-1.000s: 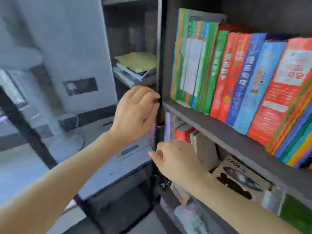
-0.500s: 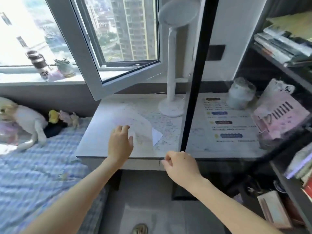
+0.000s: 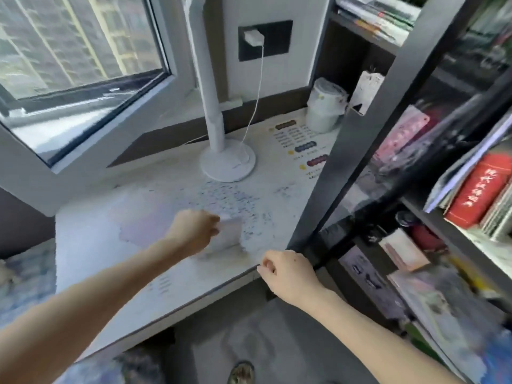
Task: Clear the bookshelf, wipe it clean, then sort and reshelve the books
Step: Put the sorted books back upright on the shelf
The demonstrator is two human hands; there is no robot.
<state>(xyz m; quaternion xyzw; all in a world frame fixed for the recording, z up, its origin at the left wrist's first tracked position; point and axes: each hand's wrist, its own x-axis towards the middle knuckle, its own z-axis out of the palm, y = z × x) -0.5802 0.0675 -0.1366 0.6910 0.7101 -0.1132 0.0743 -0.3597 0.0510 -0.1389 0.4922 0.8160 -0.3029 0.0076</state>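
My left hand [image 3: 194,231] hovers low over the white desk [image 3: 110,259], its fingers curled round a pale thin booklet [image 3: 230,235] that is blurred. Curled into a fist and holding nothing I can see, my right hand [image 3: 288,273] sits at the desk's front edge, just below the lower end of the dark glass door frame [image 3: 332,162]. The bookshelf [image 3: 457,231] stands at the right behind that open door. A red book [image 3: 476,189] and several other books lean on its shelves.
A white desk lamp [image 3: 227,162] stands mid-desk, its cable running to a wall socket [image 3: 263,37]. A white jar [image 3: 324,106] sits at the desk's back right. An open window sash [image 3: 83,79] juts in from the left. A blue checked bedcover [image 3: 22,286] lies at the left.
My view swung from the shelf of books to the desk. My left hand carried the pale booklet over, pressed it flat on the desk, and now grips it. My right hand left the shelf.
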